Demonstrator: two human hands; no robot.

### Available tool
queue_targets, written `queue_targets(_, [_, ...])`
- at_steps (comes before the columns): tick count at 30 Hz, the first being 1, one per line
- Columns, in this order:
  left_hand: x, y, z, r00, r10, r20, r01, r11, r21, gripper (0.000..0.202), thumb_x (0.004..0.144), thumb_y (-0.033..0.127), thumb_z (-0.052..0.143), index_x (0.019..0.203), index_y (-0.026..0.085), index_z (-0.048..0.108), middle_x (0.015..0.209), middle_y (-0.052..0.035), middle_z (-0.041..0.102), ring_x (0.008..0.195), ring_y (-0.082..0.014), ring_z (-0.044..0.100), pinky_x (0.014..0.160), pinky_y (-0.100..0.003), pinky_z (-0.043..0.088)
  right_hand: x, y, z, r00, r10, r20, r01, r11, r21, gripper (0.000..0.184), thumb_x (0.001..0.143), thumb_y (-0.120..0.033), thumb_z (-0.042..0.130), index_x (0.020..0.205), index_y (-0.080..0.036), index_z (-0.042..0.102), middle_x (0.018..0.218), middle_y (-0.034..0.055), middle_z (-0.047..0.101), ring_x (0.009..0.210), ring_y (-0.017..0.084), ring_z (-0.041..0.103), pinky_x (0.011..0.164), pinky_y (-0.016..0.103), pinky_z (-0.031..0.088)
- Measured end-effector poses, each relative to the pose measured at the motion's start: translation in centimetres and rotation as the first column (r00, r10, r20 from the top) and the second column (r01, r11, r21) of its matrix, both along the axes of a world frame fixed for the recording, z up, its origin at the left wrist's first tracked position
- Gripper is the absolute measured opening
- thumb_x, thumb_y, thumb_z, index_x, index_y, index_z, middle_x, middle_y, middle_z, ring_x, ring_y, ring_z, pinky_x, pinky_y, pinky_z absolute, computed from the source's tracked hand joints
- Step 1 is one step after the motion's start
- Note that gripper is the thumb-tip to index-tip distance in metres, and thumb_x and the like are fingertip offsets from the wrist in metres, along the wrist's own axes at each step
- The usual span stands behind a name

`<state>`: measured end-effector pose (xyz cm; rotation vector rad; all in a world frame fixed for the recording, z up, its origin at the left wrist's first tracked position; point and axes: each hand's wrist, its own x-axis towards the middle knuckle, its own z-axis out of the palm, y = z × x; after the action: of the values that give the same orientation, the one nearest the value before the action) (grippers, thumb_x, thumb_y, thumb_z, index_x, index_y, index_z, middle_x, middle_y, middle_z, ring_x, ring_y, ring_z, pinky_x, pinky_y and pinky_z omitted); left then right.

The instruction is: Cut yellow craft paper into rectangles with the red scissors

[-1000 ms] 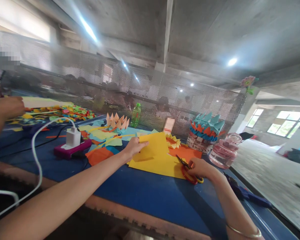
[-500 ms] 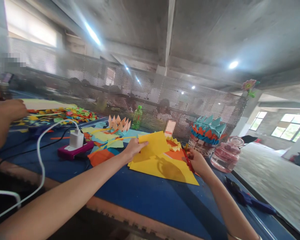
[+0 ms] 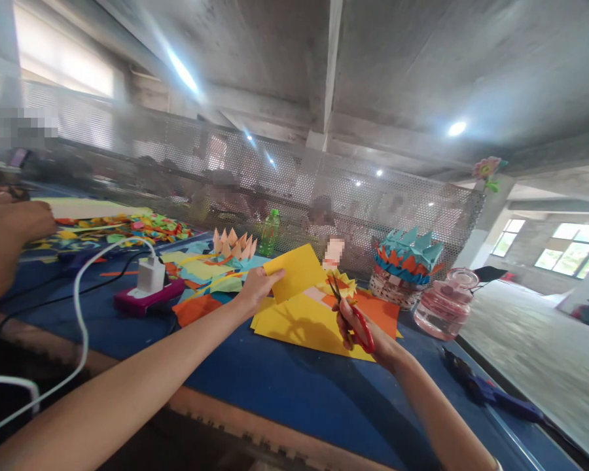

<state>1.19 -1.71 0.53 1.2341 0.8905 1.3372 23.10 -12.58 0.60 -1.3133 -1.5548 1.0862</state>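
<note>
My left hand pinches the left edge of a piece of yellow paper, held up above the table. In my right hand are red-handled scissors, their blades pointing up and left, apart from the held paper. Beneath both hands lie larger yellow sheets, with a shadow across them. An orange sheet shows just behind my right hand. Beyond it sits a yellow pointed paper ring.
A pink-tinted jar, a basket topped with pointed paper rings and a blue glue gun stand or lie at right. At left are a purple power strip, a white cable, paper scraps and another person's hand.
My right hand has moved left with the scissors, turning their blades upward. The paper in my left hand has shifted slightly left and up, uncovering more of the sheets below.
</note>
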Motion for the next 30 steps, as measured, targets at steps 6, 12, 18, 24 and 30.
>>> queue_targets(6, [0.2, -0.5, 0.1, 0.995, -0.085, 0.047, 0.085, 0.996, -0.002, 0.037, 0.054, 0.040, 0.075, 0.075, 0.010, 0.068, 0.078, -0.0107, 0.071, 0.065, -0.0203, 0.065, 0.055, -0.026, 0.048, -0.7, 0.4, -0.9, 0.996, 0.070, 0.052, -0.071, 0.997, 0.023, 0.049, 0.074, -0.069, 0.049, 0.088, -0.022, 0.044, 0.061, -0.0064, 0.040, 0.046, 0.008, 0.042, 0.043, 0.023, 0.038])
queue_targets(12, [0.5, -1.0, 0.1, 0.984, -0.170, 0.056, 0.170, 0.985, 0.003, 0.032, 0.056, 0.038, 0.075, 0.072, 0.011, 0.068, 0.074, -0.0089, 0.072, 0.068, -0.0231, 0.067, 0.061, -0.030, 0.051, -0.6, 1.0, -1.9, 0.996, 0.076, 0.048, -0.079, 0.995, 0.060, 0.047, 0.077, -0.068, 0.046, 0.088, -0.023, 0.043, 0.057, -0.0075, 0.037, 0.044, 0.009, 0.040, 0.043, 0.023, 0.038])
queue_targets(18, [0.6, -1.3, 0.1, 0.983, -0.178, 0.038, 0.178, 0.984, 0.000, 0.031, 0.056, 0.037, 0.075, 0.073, 0.012, 0.069, 0.074, -0.0093, 0.072, 0.070, -0.0244, 0.067, 0.062, -0.031, 0.052, -0.6, 1.2, -2.3, 0.995, 0.085, 0.045, -0.089, 0.991, 0.095, 0.047, 0.077, -0.068, 0.046, 0.092, -0.023, 0.046, 0.059, -0.0063, 0.039, 0.045, 0.010, 0.042, 0.043, 0.023, 0.040])
queue_targets(24, [0.6, -1.6, 0.2, 0.982, -0.184, 0.045, 0.184, 0.983, 0.013, 0.027, 0.061, 0.035, 0.072, 0.074, 0.012, 0.069, 0.073, -0.0086, 0.072, 0.067, -0.0232, 0.067, 0.059, -0.030, 0.052, -0.8, 0.9, -2.2, 0.995, 0.085, 0.054, -0.090, 0.992, 0.094, 0.046, 0.078, -0.066, 0.046, 0.093, -0.023, 0.047, 0.059, -0.0061, 0.040, 0.046, 0.010, 0.043, 0.044, 0.023, 0.040])
queue_targets(30, [0.6, -1.5, 0.1, 0.983, -0.179, 0.037, 0.178, 0.983, 0.040, 0.026, 0.062, 0.035, 0.071, 0.073, 0.012, 0.069, 0.075, -0.0092, 0.072, 0.068, -0.0225, 0.067, 0.060, -0.030, 0.051, -0.8, 1.0, -2.2, 0.994, 0.090, 0.057, -0.096, 0.990, 0.100, 0.048, 0.077, -0.067, 0.046, 0.093, -0.022, 0.047, 0.059, -0.0060, 0.040, 0.045, 0.009, 0.042, 0.043, 0.023, 0.040])
